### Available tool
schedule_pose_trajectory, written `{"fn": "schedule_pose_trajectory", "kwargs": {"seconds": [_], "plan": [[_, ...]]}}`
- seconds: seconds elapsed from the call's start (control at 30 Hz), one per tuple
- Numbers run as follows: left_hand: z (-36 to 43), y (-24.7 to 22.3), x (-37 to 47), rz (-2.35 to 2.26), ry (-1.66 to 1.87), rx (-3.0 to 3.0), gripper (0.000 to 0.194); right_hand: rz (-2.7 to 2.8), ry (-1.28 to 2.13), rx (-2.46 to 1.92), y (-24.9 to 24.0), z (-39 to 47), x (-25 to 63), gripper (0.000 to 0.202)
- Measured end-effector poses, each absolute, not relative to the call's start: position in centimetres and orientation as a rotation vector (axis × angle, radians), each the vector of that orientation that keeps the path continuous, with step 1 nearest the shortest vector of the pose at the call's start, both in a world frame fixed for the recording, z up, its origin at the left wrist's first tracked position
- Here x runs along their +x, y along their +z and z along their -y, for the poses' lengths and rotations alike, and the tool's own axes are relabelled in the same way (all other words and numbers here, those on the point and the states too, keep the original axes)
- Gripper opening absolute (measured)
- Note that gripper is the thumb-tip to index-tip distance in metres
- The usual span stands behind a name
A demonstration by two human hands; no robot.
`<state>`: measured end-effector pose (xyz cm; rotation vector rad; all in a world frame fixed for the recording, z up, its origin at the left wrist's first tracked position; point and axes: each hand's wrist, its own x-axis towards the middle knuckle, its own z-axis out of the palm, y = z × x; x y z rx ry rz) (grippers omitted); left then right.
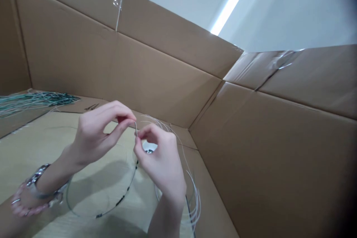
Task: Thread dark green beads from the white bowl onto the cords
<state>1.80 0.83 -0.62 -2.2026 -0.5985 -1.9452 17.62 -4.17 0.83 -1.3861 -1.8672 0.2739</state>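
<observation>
My left hand (99, 132) is raised, its thumb and forefinger pinched on the upper end of a short pale stretch of cord (136, 128). Just below and to the right, my right hand (163, 156) pinches the same stretch between thumb and fingertips. Under the hands a thin cord loop curves down, carrying small black beads (119, 200) in spaced groups. The loop's left side passes behind my left wrist. Partly hidden behind my right hand is a white dish (150, 146) with small black pieces in it.
Green and white strands (41, 100) lie in a bundle at the far left, near small dark slender items (91, 106). Loose white cords (197, 200) curl on the right. Tall cardboard walls (125, 70) surround the pale work surface (36, 137).
</observation>
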Motion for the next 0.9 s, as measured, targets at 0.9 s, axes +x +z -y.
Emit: {"fn": "schedule_pose_trajectory", "kwargs": {"seconds": [0.9], "plan": [[-16.5,-14.8,2.6,1.882,-0.739,-2.878,0.032,1.394,0.370,-0.963,-0.1,-0.2,18.0,0.010]]}}
